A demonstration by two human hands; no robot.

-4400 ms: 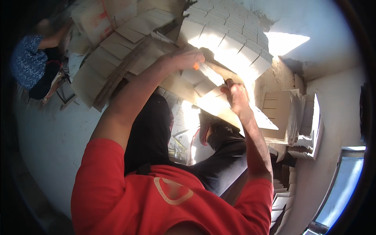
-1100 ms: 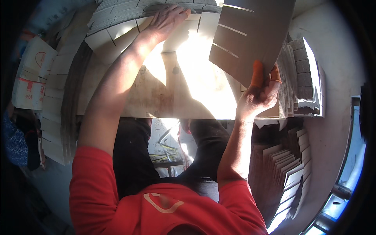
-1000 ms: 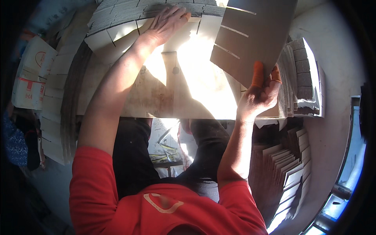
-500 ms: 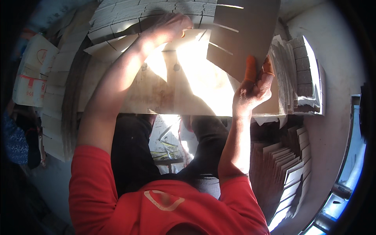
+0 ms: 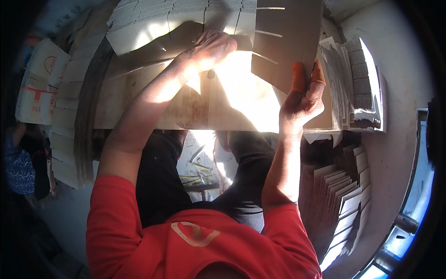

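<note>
My right hand [image 5: 304, 100], with orange finger covers on its thumb and a finger, grips the lower corner of a brown cardboard sheet [image 5: 288, 42]. This sheet stands tilted up and has several slots cut in from its left edge. Farther left, my left hand [image 5: 214, 49] is closed on a slotted cardboard strip [image 5: 179, 39], which lies mostly in shadow in front of the stack. Its fingertips are turned away from view. Just behind that hand rises a stack of slotted cardboard strips [image 5: 148, 18].
Below my hands is a wooden tabletop [image 5: 186, 104] with bright sunlight across it. Upright cardboard stacks [image 5: 332, 83] line its right side; more cardboard [image 5: 65, 111] stands at the left beside a white box [image 5: 39, 83]. Slotted pieces [image 5: 339, 190] lean at lower right.
My left hand has come toward me from the stack, bringing the cardboard strip nearer. My right hand still holds the sheet, which has shifted only slightly.
</note>
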